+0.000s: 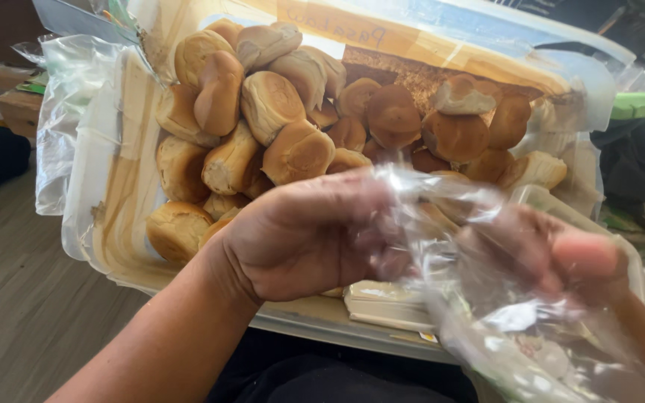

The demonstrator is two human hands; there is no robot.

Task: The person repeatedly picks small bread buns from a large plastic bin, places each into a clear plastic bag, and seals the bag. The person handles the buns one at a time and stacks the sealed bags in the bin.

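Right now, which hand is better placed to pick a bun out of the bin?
Left hand, probably: it sits right beside the piled buns, only its fingers at the clear plastic bag. The right hand is wrapped in it.

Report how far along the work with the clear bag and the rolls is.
Done: nothing visibly bagged. In hand: the left hand and right hand both grip the clear plastic bag, pulling it apart. Left: a full heap of bread rolls sits in the lined bin.
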